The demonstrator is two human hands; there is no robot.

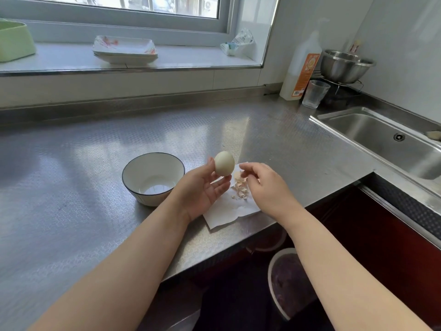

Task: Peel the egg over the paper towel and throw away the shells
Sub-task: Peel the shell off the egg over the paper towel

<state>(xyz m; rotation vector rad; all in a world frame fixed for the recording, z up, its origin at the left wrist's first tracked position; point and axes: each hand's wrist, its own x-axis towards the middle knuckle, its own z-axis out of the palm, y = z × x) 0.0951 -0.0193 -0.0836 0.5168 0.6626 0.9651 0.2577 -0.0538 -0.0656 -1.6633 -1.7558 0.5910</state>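
My left hand (202,191) holds a smooth, pale egg (224,163) upright at its fingertips, above the left edge of a white paper towel (229,211). A small heap of beige shell pieces (240,186) lies on the towel. Just right of the egg, my right hand (265,185) hovers over the shells with fingers curled and thumb and forefinger pinched near a shell fragment; whether it holds a bit is unclear. A white bowl with a dark rim (152,177) stands left of the towel, and it looks empty.
The steel counter (71,175) ends close to the towel's front edge. A sink (386,139) lies at the right, with a glass (315,93), a bottle (301,68) and a steel bowl (344,65) behind it. Plates (125,50) and a green tub (14,40) sit on the sill.
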